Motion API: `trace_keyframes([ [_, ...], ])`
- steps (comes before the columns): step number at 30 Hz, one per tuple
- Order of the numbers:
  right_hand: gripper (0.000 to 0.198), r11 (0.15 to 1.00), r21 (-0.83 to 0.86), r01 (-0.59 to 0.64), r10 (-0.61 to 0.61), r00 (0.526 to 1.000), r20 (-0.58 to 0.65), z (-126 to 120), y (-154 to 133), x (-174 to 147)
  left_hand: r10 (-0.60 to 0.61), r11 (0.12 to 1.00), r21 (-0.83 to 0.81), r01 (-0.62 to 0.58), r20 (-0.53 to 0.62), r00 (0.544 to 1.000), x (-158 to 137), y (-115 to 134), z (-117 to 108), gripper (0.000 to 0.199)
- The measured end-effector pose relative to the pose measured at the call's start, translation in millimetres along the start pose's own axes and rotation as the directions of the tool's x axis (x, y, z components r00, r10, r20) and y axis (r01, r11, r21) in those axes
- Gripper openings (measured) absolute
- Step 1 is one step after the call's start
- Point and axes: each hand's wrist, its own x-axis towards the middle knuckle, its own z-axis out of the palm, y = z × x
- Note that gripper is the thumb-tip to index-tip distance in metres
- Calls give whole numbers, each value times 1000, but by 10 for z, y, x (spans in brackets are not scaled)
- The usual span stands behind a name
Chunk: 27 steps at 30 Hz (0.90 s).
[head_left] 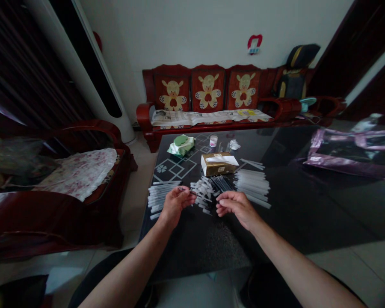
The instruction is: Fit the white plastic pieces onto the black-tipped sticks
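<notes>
My left hand [177,204] is closed, with a thin dark rod pinched between thumb and fingertips and pointing to the right. Facing it, my right hand [235,206] has its thumb and fingers drawn together; whatever they hold, if anything, is too small to make out. Between and behind the hands lies a loose pile of short white pieces [202,188]. Beside that pile is a bundle of thin dark rods [223,183]. Long whitish tubes [252,186] lie in a row near my right hand. More white sticks [162,194] are stacked left of my left hand.
On the dark table [208,244] stand a gold tissue box [220,167], a green wipes pack [181,146], a small white tub [213,140] and a crumpled tissue [234,144]. A purple-edged clear bag [349,156] lies at the right. Beyond is a wooden sofa [208,123].
</notes>
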Motion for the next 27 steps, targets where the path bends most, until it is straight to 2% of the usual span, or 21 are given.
trace_keyframes([
  [7, 25, 991, 130, -30, 36, 998, -44, 163, 36, 12, 24, 1000, 20, -23, -19, 1000, -6, -13, 19, 33],
  [19, 24, 990, 143, -6, 10, 999, -32, 211, 27, 15, 49, 998, 25, -49, -12, 999, -21, 14, 31, 31],
  [22, 22, 999, 15, 43, -42, 994, -98, 13, 38, 94, 90, 996, 29, -89, -28, 996, 6, 76, -20, 31],
  [24, 15, 975, -218, 40, -87, 974, -211, -184, 84, 167, 131, 991, 37, -129, -52, 990, 29, 136, -69, 32],
  [25, 10, 930, -366, -4, -100, 959, -266, -274, 121, 202, 140, 989, 45, -138, -62, 988, 38, 161, -90, 32],
  [27, 4, 817, -557, -150, -13, 961, -278, -393, 212, 258, 123, 991, 61, -120, -58, 991, 42, 186, -109, 33],
])
